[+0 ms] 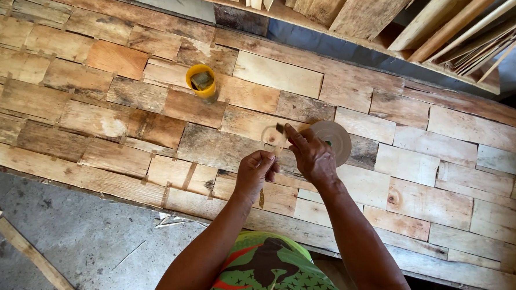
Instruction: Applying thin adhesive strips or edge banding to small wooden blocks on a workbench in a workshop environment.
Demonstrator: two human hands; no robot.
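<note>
While the left hand [254, 173] pinches a thin strip, fingers closed on it, the right hand [312, 156] holds a small brush [280, 128] between narrow fingers above a clear disc [271, 136], at 9 o'clock from the round wooden disc [334, 140]. It seems a gluing step; the yellow cup [202, 81] stands at 11 o'clock, so the next stroke needs a steady, light touch

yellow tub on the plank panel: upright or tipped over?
Upright. The yellow tub stands on the plank panel with its round mouth facing up; something dark sits inside, but how full it is cannot be told.
</note>
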